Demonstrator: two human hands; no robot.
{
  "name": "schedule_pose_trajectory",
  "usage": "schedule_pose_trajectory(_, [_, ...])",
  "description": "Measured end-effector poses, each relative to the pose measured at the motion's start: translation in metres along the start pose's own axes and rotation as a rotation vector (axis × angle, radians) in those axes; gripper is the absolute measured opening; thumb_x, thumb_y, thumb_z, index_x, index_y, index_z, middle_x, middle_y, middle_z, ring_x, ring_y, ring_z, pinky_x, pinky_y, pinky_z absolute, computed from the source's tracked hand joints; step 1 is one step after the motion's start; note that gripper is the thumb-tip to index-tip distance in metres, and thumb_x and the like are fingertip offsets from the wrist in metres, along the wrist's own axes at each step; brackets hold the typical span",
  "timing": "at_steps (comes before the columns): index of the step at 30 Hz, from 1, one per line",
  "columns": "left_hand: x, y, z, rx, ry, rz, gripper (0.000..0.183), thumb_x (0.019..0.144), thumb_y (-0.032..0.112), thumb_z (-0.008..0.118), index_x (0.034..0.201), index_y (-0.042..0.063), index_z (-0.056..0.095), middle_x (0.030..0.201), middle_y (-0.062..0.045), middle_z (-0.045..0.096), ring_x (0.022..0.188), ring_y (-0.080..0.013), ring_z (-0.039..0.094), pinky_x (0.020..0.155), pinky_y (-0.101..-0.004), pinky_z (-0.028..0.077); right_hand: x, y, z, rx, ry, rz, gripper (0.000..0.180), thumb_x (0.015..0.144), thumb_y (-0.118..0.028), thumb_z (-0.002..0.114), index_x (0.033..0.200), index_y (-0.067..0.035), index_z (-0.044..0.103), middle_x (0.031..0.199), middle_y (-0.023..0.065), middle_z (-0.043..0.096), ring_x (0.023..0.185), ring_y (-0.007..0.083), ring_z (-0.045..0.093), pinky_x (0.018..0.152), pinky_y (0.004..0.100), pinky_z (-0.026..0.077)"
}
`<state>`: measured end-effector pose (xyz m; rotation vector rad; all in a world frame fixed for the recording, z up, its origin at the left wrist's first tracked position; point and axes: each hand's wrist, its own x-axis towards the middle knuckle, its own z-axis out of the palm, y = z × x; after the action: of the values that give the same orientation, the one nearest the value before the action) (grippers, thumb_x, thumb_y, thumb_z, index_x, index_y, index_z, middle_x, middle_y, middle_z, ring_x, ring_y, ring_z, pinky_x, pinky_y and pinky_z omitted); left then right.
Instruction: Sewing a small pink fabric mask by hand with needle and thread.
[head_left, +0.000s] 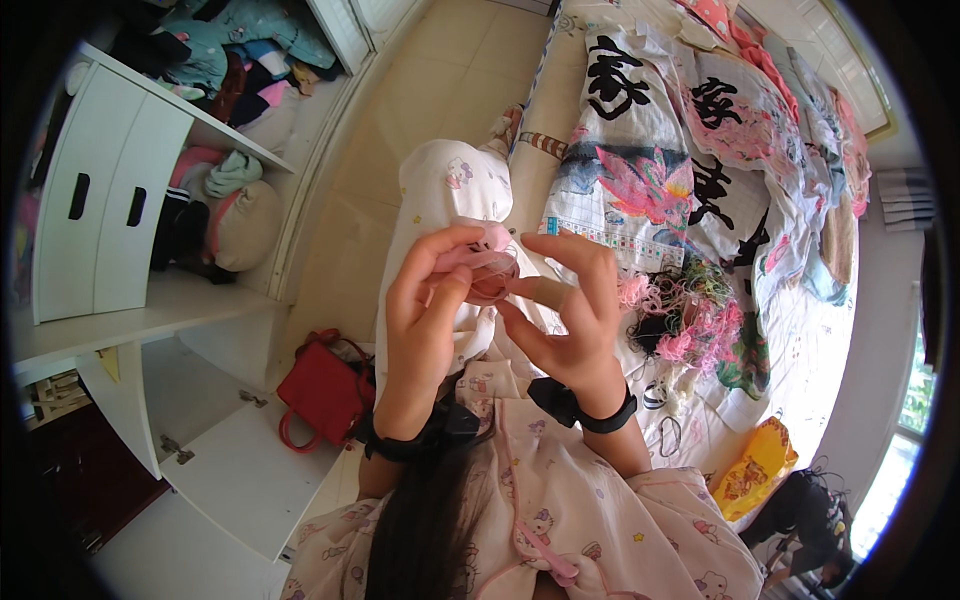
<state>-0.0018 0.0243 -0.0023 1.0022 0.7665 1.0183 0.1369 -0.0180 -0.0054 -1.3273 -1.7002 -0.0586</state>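
Note:
Above my lap, my left hand (431, 292) grips a small bundle of pale pink thread (491, 277) between thumb and fingers. Some strands form loose loops on the bundle's right side. My right hand (566, 300) is spread beside these loops, thumb and fingers apart; whether a fingertip touches a strand cannot be told. On the bed to the right lies a tangled heap of pink, green, black and white threads (694, 322). Above the heap, a cross-stitch cloth (630, 180) with a pink flower and large black characters is spread out, with more stitched cloths beside it.
A red handbag (322, 390) stands on the floor at left, near an open white cabinet door (247, 480). Clothes fill the wardrobe (112, 202) shelves. A yellow bag (757, 469) and a dark garment (802, 517) are at lower right. The bed edge (536, 97) runs along my legs.

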Motion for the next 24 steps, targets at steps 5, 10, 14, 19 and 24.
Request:
schedule_pose_trajectory(5, [0.0,-0.002,-0.002,-0.023,-0.042,-0.047,0.028,0.087,0.001,0.039,0.114,-0.003,0.048,0.103,-0.016,0.06,0.087,-0.0194,0.062,0.077,-0.0294,0.051,-0.004,0.003,0.006,-0.093,0.128,-0.016,0.025,0.057,-0.005,0.073,0.077,-0.012,0.058,0.095,0.006,0.062,0.08,0.0232,0.056,0.08,0.0412,0.045])
schedule_pose_trajectory(10, [0.006,-0.008,-0.004,-0.06,0.028,0.018,0.023,0.09,0.007,0.042,0.11,-0.001,0.05,0.101,-0.015,0.061,0.084,-0.0181,0.063,0.074,-0.0281,0.051,0.0,-0.005,-0.002,0.102,0.037,-0.026,0.022,0.061,-0.004,0.071,0.077,-0.009,0.058,0.096,0.0074,0.062,0.084,0.0255,0.057,0.081,0.0435,0.045])
schedule_pose_trajectory(14, [0.014,-0.021,-0.013,-0.034,0.209,0.04,0.019,0.091,0.015,0.048,0.103,0.002,0.053,0.089,-0.009,0.061,0.074,-0.0148,0.061,0.064,-0.0258,0.051,-0.006,-0.012,-0.027,0.706,-0.242,0.143,0.01,0.072,-0.003,0.063,0.079,-0.006,0.058,0.089,0.0099,0.066,0.098,0.0293,0.059,0.092,0.045,0.041])
schedule_pose_trajectory(19, [0.02,-0.024,-0.018,0.01,0.281,0.074,0.017,0.087,0.009,0.051,0.102,0.002,0.053,0.086,-0.006,0.059,0.067,-0.0116,0.058,0.056,-0.0238,0.049,-0.022,-0.012,-0.044,0.965,-0.357,0.32,0.005,0.076,-0.01,0.061,0.075,-0.008,0.056,0.079,0.0134,0.067,0.091,0.0306,0.061,0.092,0.0464,0.04])
schedule_pose_trajectory(24, [0.018,-0.02,-0.011,-0.012,0.276,0.056,0.017,0.085,0.007,0.052,0.102,0.002,0.053,0.086,-0.006,0.058,0.068,-0.0112,0.057,0.056,-0.024,0.049,-0.026,-0.01,-0.042,0.962,-0.326,0.323,0.005,0.075,-0.006,0.06,0.078,-0.006,0.056,0.081,0.0127,0.066,0.086,0.0295,0.062,0.086,0.0439,0.044])
